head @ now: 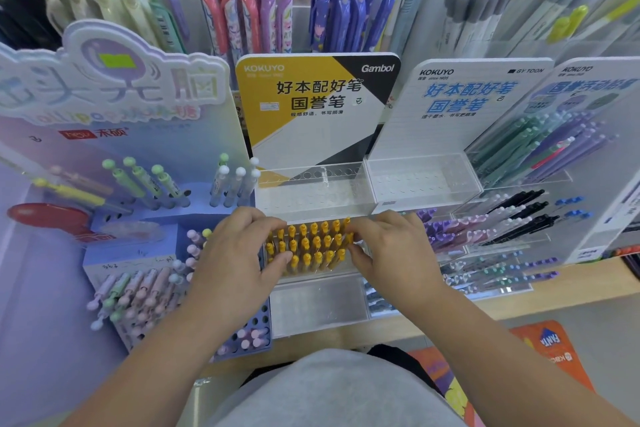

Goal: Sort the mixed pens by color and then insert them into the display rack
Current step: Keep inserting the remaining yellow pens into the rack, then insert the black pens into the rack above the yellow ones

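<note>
1. Your left hand (239, 253) sits on the left flank of the pen block, fingers bent, thumb tip against the front-left pens. Your right hand (388, 250) mirrors it on the right flank, bent fingertips on the end pens. I can't tell whether either hand actually pinches a pen.
2. Between the hands: yellow-capped pens with clear barrels (311, 246), packed in rows in the middle tier of the clear acrylic stepped rack (311, 194).
3. Step in hand, my read: seating and squaring the yellow batch. Push each pen straight down along its own hole. Don't squeeze the block sideways, or neighbours will likely lean and ride up.
4. Go row by row, back to front, so your knuckles don't knock seated caps.
5. Orientation: yellow ends up, toward you; tips down, hidden in the rack. Long axis close to upright. Keep any added pen parallel to the rest.
6. The tier behind, below the yellow, black and white header card (311, 97), shows open holes. The rack stands on the light wooden surface (571, 277).
</note>
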Motion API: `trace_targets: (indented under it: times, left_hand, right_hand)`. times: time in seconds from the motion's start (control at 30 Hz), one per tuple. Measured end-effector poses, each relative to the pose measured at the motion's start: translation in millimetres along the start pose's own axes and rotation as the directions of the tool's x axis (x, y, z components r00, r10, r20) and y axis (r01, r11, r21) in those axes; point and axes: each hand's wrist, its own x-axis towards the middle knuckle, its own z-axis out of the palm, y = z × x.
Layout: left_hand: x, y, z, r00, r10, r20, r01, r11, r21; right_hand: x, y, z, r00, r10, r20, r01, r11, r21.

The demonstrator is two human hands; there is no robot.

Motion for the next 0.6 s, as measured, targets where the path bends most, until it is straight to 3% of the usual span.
trace_targets:
  times: [0.1,0.23,0.33,0.5,0.6]
  left_hand:
    - [0.3,-1.7,-0.4,1.000,-0.007,0.008,0.007,1.000,0.013]
    - [2.6,15.6,-2.4,0.996,0.015,-0.085,-0.019,0.999,-0.045]
    - [4.9,45.6,6.0,0.996,0.044,-0.083,-0.055,0.990,-0.132]
    - [4.9,104.7,50.1,0.983,0.175,0.057,-0.157,0.958,-0.239]
    - [8.1,149.6,88.1,0.951,0.264,0.164,-0.215,0.940,-0.266]
  right_hand:
    - [-7.3,-0.3,-10.7,1.000,0.009,-0.012,-0.009,0.999,0.054]
    - [-26.5,12.8,-35.5,0.992,0.010,-0.127,0.012,0.986,0.166]
    - [-54.4,35.9,-49.0,0.984,0.136,-0.117,-0.093,0.945,0.315]
    - [-127.6,73.2,-71.2,0.862,0.506,0.032,-0.408,0.655,0.637]
    - [-188.4,100.0,-76.5,0.751,0.655,0.086,-0.515,0.499,0.697]
